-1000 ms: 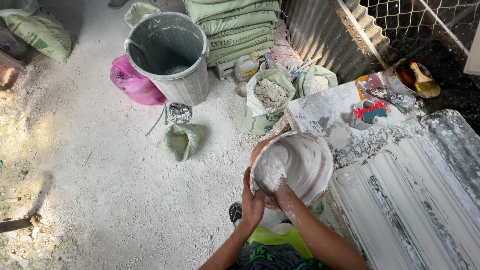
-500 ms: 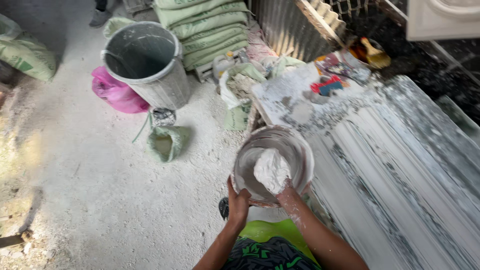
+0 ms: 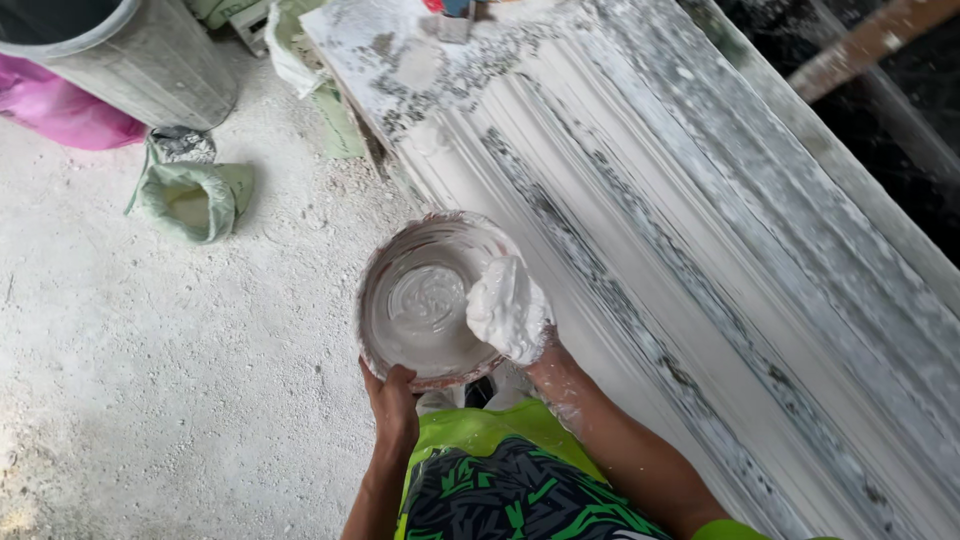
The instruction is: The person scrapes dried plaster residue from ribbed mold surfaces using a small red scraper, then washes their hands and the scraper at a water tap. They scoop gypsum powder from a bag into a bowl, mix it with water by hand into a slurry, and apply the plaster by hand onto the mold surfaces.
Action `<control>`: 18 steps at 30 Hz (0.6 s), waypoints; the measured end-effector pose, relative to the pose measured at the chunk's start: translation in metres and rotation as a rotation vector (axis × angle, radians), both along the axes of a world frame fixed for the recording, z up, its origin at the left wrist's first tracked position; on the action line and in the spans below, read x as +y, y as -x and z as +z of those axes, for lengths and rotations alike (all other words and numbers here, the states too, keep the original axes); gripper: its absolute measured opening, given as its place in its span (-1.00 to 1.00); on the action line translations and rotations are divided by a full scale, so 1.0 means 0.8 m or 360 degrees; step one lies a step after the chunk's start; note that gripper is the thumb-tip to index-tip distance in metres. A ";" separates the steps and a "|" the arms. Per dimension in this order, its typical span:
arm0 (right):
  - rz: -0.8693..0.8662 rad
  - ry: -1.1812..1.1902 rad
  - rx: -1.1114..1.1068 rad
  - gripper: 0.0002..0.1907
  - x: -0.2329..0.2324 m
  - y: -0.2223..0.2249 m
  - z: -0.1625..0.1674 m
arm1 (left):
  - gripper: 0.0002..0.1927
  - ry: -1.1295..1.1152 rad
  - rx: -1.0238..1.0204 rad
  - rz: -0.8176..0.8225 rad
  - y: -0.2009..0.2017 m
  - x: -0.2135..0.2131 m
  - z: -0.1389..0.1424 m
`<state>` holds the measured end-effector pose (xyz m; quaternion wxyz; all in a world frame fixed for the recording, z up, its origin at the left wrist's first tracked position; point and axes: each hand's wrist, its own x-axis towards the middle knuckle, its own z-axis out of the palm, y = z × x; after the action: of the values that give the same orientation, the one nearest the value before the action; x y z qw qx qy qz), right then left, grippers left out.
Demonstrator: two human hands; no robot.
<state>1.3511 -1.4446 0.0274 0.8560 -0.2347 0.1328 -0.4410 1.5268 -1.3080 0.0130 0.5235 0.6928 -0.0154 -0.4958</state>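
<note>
The left hand [image 3: 392, 412] grips the near rim of the bowl [image 3: 425, 300], fingers curled over the edge and closed on it, holding the bowl up in front of the body, above the floor [image 3: 150, 380] and just beside the edge of the long mould [image 3: 700, 250]. The bowl is round, its inside coated in wet white plaster [image 3: 430, 295] with a swirl in the middle.

The right hand [image 3: 510, 310] sits at the bowl's right rim, wholly caked in thick white plaster. It looks cupped around a lump of the paste, the fingers drawn in, but the coating hides them, so how tightly they close cannot be told. The hand touches the bowl's rim; white smears run down the wrist.

The mould is a ribbed, grooved slab, white and grey-streaked, running from top left to lower right. On the floor to the left lie a green sack [image 3: 195, 195], a grey bin [image 3: 130, 55] and a pink bag [image 3: 60, 110].
</note>
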 end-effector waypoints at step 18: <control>-0.0742 0.0385 0.0565 -0.86 0.397 0.365 -0.009 | -0.14 0.0521 0.0267 0.0013 0.276 0.377 -0.017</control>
<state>1.0590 -1.1270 0.0205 0.6612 -0.3714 0.2770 -0.5900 1.3059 -1.0064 -0.0009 0.6307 0.5546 -0.0495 -0.5406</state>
